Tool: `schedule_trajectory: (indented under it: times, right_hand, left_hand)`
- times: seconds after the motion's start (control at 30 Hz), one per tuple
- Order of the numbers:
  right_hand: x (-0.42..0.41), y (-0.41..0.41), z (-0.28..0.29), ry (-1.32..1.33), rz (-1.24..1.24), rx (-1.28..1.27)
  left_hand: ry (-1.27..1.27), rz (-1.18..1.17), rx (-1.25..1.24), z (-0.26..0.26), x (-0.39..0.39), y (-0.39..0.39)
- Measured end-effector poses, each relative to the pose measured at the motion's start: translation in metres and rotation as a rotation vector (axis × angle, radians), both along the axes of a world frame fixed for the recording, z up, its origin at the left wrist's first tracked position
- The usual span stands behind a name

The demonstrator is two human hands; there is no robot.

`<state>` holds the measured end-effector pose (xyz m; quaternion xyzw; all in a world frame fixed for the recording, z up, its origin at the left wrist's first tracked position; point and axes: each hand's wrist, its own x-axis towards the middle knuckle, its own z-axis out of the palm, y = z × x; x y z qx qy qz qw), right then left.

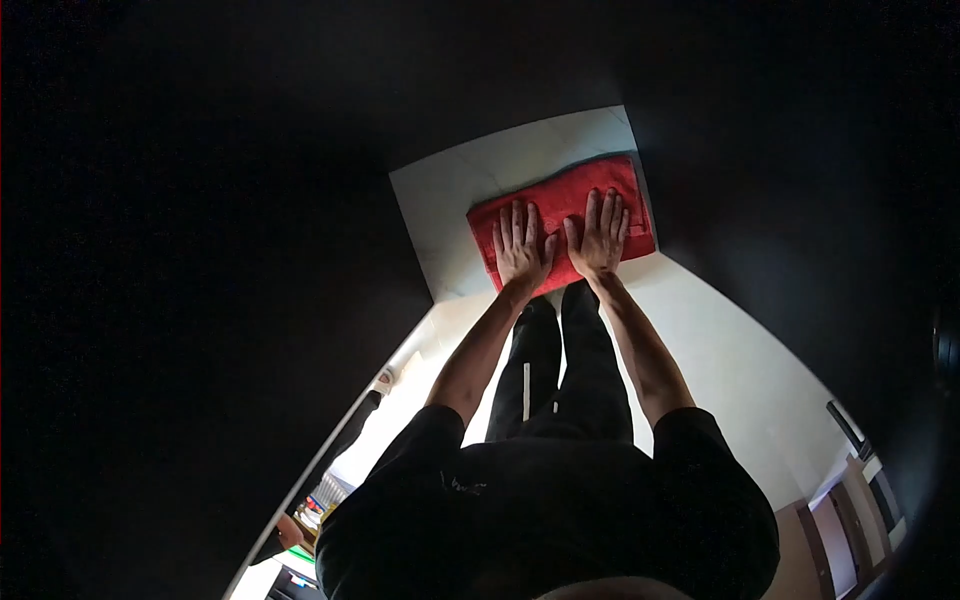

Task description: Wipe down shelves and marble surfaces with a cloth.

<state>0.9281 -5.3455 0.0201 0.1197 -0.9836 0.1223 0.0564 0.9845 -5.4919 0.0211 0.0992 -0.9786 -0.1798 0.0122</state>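
A folded red towel (555,196) lies on a pale, faintly veined surface (442,202), close to its right edge. My left hand (521,247) rests flat, palm down, on the left part of the towel, its fingers slightly spread. On the right part lies my right hand (600,236), also palm down with its fingers apart. Between the two thumbs a small raised mark shows on the cloth. Neither hand grips the towel. Beneath my forearms are my legs in dark trousers (592,375), and the towel's near edge reaches across in front of them.
Deep black areas (225,225) flank the pale surface; what they are cannot be told. At the lower left, partly cut off, are another person's dark-clothed leg (360,424) and light shoe (384,381). Brown and pale upright panels (840,525) stand at the lower right.
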Motion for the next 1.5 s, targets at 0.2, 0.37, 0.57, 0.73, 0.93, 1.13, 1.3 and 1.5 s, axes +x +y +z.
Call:
schedule_trajectory:
  times: [0.2, 0.37, 0.57, 0.73, 0.93, 1.13, 1.3, 1.5]
  right_hand:
    - [-0.005, -0.019, -0.001, 0.002, -0.075, -0.074]
    - [-0.007, -0.017, -0.005, -0.041, -0.092, -0.072]
    - [-0.013, -0.014, -0.011, 0.096, -0.062, -0.139]
    - [0.006, 0.0, -0.007, 0.162, -0.032, -0.095]
    - [0.07, 0.009, -0.007, 0.039, 0.0, -0.075]
    - [0.096, -0.012, 0.009, -0.112, 0.224, -0.046]
    - [0.034, -0.017, 0.006, -0.103, 0.29, -0.075]
    - [-0.065, -0.052, -0.036, -0.069, 0.238, -0.097]
  left_hand:
    - [0.089, -0.118, -0.128, 0.003, -0.012, -0.019]
    - [0.056, -0.066, -0.152, 0.009, -0.01, -0.004]
    - [0.114, -0.055, -0.123, 0.007, -0.011, -0.006]
    - [0.134, -0.005, -0.085, 0.004, -0.001, -0.003]
    - [0.122, -0.03, 0.05, 0.003, 0.069, 0.0]
    - [-0.006, 0.044, 0.022, 0.006, 0.113, -0.026]
    - [0.049, 0.09, -0.057, 0.008, 0.054, -0.017]
    - [0.15, 0.301, -0.136, -0.006, -0.053, -0.011]
